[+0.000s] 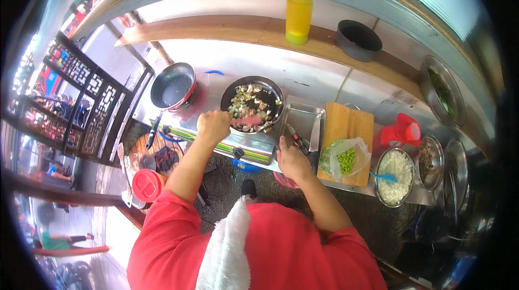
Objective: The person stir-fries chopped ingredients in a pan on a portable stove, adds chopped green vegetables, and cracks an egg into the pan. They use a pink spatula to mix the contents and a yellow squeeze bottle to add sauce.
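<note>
My left hand [214, 127] is closed around the mostly hidden handle of a pink spatula [248, 120], whose blade rests in chopped food. That food [243, 101], pale pieces with bits of green, lies in a dark frying pan [277, 87] on a gas stove [255, 147]. To the pan's lower right, my right hand [292, 161] appears to grip the pan's handle, which the fingers largely cover. Close beside this hand is a metal tray [303, 108] with a knife [315, 133] and red-and-black scissors [298, 138].
A second pan [172, 85] stands left on the stove. Rightward are a cutting board [348, 115] with bagged chopped greens [346, 160], a red jug [401, 131] and a bowl of white chopped food [395, 176]. A yellow bottle [299, 18] and dark pot [359, 40] occupy the shelf above.
</note>
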### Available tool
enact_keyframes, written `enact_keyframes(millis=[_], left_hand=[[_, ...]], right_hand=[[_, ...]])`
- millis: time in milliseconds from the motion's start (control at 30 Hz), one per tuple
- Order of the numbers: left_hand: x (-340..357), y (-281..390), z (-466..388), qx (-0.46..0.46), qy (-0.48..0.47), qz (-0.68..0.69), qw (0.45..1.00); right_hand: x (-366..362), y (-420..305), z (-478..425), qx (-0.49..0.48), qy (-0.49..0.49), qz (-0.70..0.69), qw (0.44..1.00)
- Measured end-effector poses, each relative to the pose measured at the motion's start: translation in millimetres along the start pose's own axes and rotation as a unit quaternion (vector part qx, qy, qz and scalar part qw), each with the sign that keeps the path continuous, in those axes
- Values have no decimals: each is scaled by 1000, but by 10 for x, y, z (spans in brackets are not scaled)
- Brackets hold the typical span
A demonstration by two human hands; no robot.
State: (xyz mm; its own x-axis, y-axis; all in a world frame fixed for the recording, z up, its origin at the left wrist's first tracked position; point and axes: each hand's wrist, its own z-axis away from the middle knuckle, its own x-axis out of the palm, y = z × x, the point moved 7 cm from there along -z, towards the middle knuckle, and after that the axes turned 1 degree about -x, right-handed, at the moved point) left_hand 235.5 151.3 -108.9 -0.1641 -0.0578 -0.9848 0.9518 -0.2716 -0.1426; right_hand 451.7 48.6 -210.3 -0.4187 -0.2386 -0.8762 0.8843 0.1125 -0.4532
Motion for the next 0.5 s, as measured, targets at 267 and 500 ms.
enact_keyframes(millis=[267, 500], left_hand=[[224, -350, 97, -25, 20, -40, 999], [275, -681, -49, -7, 99, -34, 994]], right_hand=[[25, 12, 55, 15, -20, 7, 1000], [26, 20, 16, 47, -28, 6, 998]])
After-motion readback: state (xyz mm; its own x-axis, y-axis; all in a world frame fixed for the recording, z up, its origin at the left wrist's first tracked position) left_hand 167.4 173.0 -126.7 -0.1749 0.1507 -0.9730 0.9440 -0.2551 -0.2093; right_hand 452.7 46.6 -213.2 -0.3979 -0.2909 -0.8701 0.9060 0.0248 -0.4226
